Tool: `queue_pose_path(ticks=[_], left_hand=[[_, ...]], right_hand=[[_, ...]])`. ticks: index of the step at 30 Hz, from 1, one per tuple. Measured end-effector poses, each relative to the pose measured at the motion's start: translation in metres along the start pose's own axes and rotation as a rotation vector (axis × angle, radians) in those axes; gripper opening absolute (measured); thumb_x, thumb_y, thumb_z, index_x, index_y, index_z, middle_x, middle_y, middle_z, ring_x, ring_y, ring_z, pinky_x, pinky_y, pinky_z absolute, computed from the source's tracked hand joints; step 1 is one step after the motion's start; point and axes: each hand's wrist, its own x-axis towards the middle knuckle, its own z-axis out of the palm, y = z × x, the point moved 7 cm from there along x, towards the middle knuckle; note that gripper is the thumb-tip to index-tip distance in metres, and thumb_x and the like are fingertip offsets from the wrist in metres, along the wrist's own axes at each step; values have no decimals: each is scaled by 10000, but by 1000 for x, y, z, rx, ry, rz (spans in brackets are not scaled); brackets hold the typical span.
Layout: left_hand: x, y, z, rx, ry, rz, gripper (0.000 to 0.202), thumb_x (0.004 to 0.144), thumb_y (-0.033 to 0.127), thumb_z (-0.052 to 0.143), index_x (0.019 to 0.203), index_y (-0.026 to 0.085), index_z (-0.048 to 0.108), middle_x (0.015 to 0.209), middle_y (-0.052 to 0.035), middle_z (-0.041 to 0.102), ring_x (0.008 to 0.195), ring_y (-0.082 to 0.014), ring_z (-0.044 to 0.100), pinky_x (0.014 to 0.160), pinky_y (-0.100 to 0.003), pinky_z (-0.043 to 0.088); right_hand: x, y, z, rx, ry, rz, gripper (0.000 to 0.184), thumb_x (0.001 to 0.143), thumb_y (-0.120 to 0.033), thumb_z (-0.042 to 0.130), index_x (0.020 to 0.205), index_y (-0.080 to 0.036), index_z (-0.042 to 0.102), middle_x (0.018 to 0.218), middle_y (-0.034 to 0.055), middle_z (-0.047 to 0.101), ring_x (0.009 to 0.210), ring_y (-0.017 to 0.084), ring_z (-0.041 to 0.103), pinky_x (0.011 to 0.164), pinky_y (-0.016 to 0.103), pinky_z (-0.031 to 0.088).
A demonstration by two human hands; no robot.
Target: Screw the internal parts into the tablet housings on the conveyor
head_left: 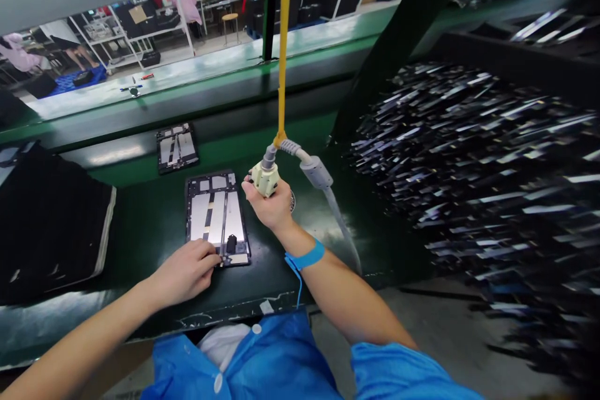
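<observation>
An open tablet chassis (217, 215) with silver panels lies flat on the dark green bench in front of me. My left hand (187, 270) rests at its near edge, fingers pinched on a small dark part (230, 244) there. My right hand (269, 201) is raised just right of the chassis and wrapped around a cream-coloured electric screwdriver (265, 176). The tool hangs from a yellow cord (284, 44), and a grey cable (323, 184) runs off it to the right. A blue wrist strap (305, 256) circles my right wrist.
A second open chassis (176, 147) lies further back on the belt. A black foam pad (49, 222) sits at the left. A rack of several dark thin parts (478, 156) fills the right side. Shelving and people in pink coats stand beyond the green line.
</observation>
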Motion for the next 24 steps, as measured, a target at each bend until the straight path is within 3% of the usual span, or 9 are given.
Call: queue_pose_path(ticks=[4, 7, 11, 18, 24], left_hand=[[-12, 1, 12, 25, 113, 54, 306, 982, 151, 540, 1269, 188, 640, 1071, -124, 680, 996, -246, 664, 867, -407, 594], [-17, -1, 14, 22, 170, 82, 371, 989, 127, 545, 1341, 215, 618, 1121, -122, 688, 1132, -259, 658, 956, -426, 591], [-21, -1, 17, 39, 233, 40, 393, 978, 121, 575, 1357, 218, 614, 1214, -139, 681, 1268, -301, 605, 1040, -489, 564], [-32, -4, 32, 60, 311, -21, 432, 986, 104, 568, 1387, 261, 600, 1237, -117, 694, 1258, -279, 631, 1119, -539, 507], [-26, -7, 28, 2, 300, -57, 351, 988, 116, 581, 1303, 256, 649, 1180, -114, 680, 1217, -274, 626, 1090, -547, 510]], right_hand=[[-1, -1, 0, 6, 4, 0, 188, 852, -398, 730, 916, -231, 674, 837, 21, 733, 768, 203, 707, 792, 348, 586], [-1, 2, 0, -3, 13, 12, 198, 851, -407, 729, 924, -231, 673, 838, 18, 731, 740, 196, 696, 771, 349, 591], [0, 4, -3, -15, 26, 16, 195, 848, -401, 733, 910, -223, 680, 824, 21, 727, 733, 195, 692, 759, 349, 592], [1, 5, -5, 18, 29, 35, 197, 848, -390, 737, 943, -226, 684, 874, 31, 745, 807, 216, 734, 793, 370, 613], [0, 8, -4, 27, 23, 41, 206, 842, -386, 746, 954, -224, 687, 891, 35, 747, 816, 215, 736, 792, 371, 619]])
